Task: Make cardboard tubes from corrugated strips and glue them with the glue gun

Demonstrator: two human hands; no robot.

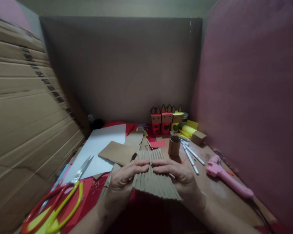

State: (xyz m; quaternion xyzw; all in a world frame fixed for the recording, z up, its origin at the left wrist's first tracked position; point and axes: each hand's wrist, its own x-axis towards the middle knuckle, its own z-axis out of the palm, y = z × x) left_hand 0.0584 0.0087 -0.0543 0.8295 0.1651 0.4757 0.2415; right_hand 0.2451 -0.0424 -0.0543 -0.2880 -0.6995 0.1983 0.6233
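A strip of brown corrugated cardboard (152, 182) lies on the table in front of me, ribs running across it. My left hand (123, 182) grips its left side, fingers curled over the top. On its right side my right hand (182, 178) holds it the same way, fingertips nearly meeting the left hand's at the middle. Just beyond stands a small rolled cardboard tube (174, 146), upright.
Large scissors with red and yellow handles (56, 201) lie at the left on red paper. White paper (100, 146) and brown card pieces (118, 152) lie behind. Three small decorated figures (166, 120), white pens (190, 155) and a pink glue gun (227, 178) sit on the right. Cardboard walls enclose the table.
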